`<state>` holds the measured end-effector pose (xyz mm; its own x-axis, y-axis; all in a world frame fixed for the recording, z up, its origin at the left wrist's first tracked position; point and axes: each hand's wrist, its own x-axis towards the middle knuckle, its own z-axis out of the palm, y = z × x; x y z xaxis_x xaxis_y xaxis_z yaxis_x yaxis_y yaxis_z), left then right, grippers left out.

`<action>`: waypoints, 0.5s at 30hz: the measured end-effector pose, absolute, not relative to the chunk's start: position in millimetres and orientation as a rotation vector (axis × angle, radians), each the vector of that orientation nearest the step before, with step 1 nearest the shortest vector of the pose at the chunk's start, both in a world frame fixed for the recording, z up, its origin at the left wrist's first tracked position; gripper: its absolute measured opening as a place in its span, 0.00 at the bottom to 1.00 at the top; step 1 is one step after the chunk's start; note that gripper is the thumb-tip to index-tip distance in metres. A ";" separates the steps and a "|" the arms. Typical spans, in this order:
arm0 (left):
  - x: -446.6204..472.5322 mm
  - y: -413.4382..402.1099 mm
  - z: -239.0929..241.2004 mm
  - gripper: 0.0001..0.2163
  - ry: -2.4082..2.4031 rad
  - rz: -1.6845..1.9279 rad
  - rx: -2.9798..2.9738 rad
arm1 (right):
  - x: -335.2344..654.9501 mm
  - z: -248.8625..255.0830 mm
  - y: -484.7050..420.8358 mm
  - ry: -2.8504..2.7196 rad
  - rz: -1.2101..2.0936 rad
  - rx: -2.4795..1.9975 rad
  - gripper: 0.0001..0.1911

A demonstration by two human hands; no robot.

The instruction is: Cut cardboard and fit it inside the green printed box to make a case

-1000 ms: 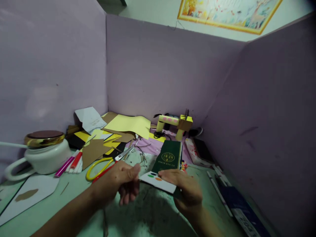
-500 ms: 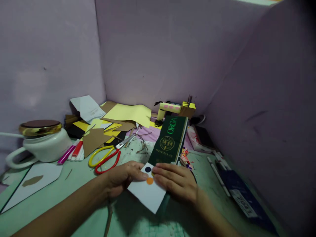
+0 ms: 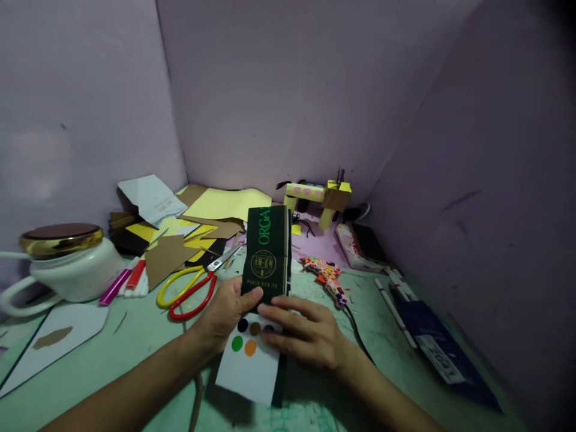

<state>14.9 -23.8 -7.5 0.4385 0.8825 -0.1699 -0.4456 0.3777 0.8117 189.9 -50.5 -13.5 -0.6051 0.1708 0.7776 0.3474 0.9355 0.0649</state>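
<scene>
A dark green folded piece of cardboard packaging (image 3: 265, 240) with "ORGA" lettering and a round gold emblem is held up in front of me. Its lower part is a white flap (image 3: 249, 375) printed with coloured dots, among them green, orange, brown and dark blue. My left hand (image 3: 225, 315) grips the left edge, thumb pressed on the front. Across the right edge lie the fingers of my right hand (image 3: 310, 333), covering some dots; its thumb is hidden. Just left of my left hand rest the scissors (image 3: 211, 294), with one yellow and one red handle.
At left stand a white mug (image 3: 76, 270) with a gold-rimmed lid and several markers (image 3: 130, 279). Paper and cardboard scraps (image 3: 166, 255) pile up behind. A patterned glue gun (image 3: 326, 279) with a cord, a phone (image 3: 369, 243) and a blue pouch (image 3: 450, 354) lie right.
The cardboard has shifted left and turned more upright. My left thumb has moved up from the white flap onto the green part, so more dots show. The glue gun is now more exposed.
</scene>
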 end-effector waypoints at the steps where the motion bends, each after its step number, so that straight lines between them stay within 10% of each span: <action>1: 13.9 -22.1 -7.4 0.19 0.690 0.956 0.774 | 191.5 -15.6 -49.9 -2.135 -0.212 -0.458 0.10; 8: 13.3 -18.5 -5.0 0.19 0.844 1.018 0.825 | 187.1 -18.2 -48.6 -1.144 1.168 -1.119 0.14; 15: 22.4 -34.3 -0.8 0.08 0.994 0.884 1.164 | 172.2 1.1 -44.1 -0.764 1.649 -0.714 0.18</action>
<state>22.4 -34.3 -0.8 0.3231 0.9331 -0.1579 -0.0472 0.1825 0.9821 172.2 -44.1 1.1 -0.1891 0.9801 -0.0606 -0.5874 -0.1623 -0.7929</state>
